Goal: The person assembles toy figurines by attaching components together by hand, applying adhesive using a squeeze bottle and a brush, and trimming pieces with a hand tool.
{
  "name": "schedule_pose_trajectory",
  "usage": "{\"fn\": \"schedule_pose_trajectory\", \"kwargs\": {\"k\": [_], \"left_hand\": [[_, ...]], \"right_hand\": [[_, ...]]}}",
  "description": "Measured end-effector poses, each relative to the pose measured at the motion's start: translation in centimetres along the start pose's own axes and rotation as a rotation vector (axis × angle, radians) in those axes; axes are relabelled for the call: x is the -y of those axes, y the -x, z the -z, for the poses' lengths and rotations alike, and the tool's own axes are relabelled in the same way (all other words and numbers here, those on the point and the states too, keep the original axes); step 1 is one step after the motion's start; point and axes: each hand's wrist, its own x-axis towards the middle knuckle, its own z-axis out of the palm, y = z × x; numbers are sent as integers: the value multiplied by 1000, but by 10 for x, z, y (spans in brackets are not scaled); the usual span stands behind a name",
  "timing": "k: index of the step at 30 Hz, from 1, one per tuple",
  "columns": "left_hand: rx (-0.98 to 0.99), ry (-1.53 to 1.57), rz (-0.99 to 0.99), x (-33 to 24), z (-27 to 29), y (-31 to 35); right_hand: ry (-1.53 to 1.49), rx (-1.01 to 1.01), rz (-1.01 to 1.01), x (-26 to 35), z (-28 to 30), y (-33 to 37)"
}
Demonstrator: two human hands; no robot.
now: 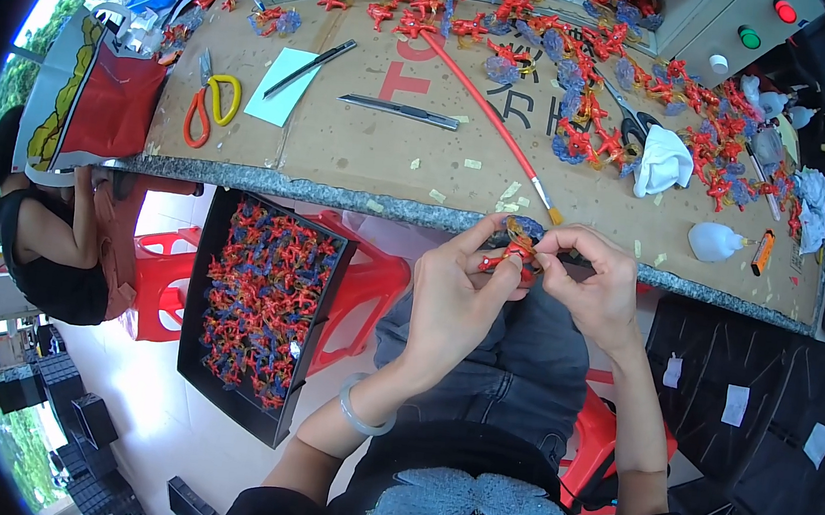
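My left hand (pixel 459 298) grips a small red plastic figurine (pixel 516 252) with translucent orange and blue parts, just off the table's front edge. Thumb and fingertips of my right hand (pixel 599 282) are pinched together at the figurine's right side; the exact piece between them is hidden. Just beyond the hands lies a red-handled paintbrush (pixel 489 107), its bristles toward me. A slim cutter knife (pixel 400 111) rests farther back, left of the brush. Many similar figurines (pixel 591 141) are spread over the back and right of the table.
Pliers with red and yellow handles (pixel 213 108) and a pen (pixel 310 69) on pale paper (pixel 277 92) lie left. At right are scissors (pixel 631 126), crumpled tissue (pixel 664 163), a white bottle (pixel 714 242) and an orange cutter (pixel 763 252). A black tray (pixel 297 376) holds figurines; another person (pixel 53 230) sits left.
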Motion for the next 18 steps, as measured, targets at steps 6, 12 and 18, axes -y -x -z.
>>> {"fn": "schedule_pose_trajectory", "kwargs": {"k": [6,12,18], "left_hand": [[-20,-47,-27,2,-2,1],[-31,-68,-42,0,-4,1],[-46,-88,-82,4,-3,1]], "right_hand": [[-33,18,-46,-1,0,0],[-105,41,-147,0,2,0],[-8,37,-43,1,1,-2]]}}
